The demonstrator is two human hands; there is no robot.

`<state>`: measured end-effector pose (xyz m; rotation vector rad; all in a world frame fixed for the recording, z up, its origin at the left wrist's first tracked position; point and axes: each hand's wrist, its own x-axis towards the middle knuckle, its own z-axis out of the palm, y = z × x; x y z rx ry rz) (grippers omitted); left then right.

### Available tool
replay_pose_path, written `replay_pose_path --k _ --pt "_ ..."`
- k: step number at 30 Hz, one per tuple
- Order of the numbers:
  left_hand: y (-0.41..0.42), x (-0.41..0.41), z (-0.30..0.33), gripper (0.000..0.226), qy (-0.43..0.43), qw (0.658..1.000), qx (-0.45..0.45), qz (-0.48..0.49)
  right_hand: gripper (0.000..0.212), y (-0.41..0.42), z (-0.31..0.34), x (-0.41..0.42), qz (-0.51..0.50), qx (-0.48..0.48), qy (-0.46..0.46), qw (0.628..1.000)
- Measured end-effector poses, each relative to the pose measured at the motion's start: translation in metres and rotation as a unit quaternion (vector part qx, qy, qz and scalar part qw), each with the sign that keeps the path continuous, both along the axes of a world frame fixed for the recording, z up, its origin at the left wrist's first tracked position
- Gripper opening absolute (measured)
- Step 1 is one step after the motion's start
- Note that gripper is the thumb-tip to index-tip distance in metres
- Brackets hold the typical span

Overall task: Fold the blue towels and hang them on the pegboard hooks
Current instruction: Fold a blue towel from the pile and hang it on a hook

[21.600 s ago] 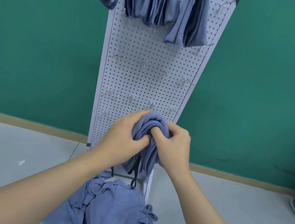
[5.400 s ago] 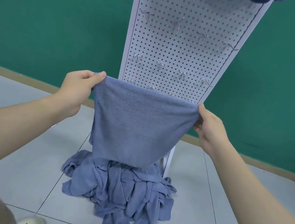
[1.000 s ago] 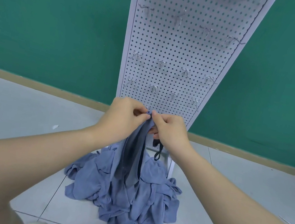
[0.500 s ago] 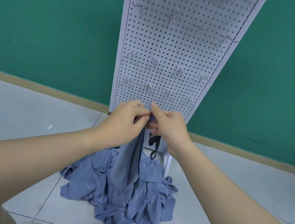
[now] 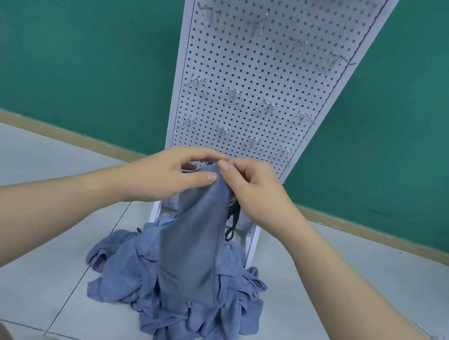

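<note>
Grey tiled floor (image 5: 33,190), heap of blue towels (image 5: 137,280), white pegboard stand (image 5: 252,243), loose hook (image 5: 428,333)

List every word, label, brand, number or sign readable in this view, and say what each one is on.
None: no readable text shows anywhere.
The held towel shows plain blue cloth, no printed tag.
The pegboard shows only holes and bare metal hooks.
The towel pile on the floor shows no label.
The green wall is unmarked.
</note>
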<state>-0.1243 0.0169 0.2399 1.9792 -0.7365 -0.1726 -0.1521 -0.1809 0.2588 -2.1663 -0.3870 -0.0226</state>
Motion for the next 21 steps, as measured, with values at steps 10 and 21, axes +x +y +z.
replay_pose_path --k 10,21 --pt "0.014 -0.001 0.005 0.040 0.002 0.998 0.056 -0.006 0.038 -0.006 -0.001 -0.007 0.002 0.036 0.015 0.999" --pt "0.033 -0.002 0.011 0.010 -0.025 0.995 0.077 0.059 0.037 -0.046 -0.019 0.001 -0.052 0.057 0.059 0.995"
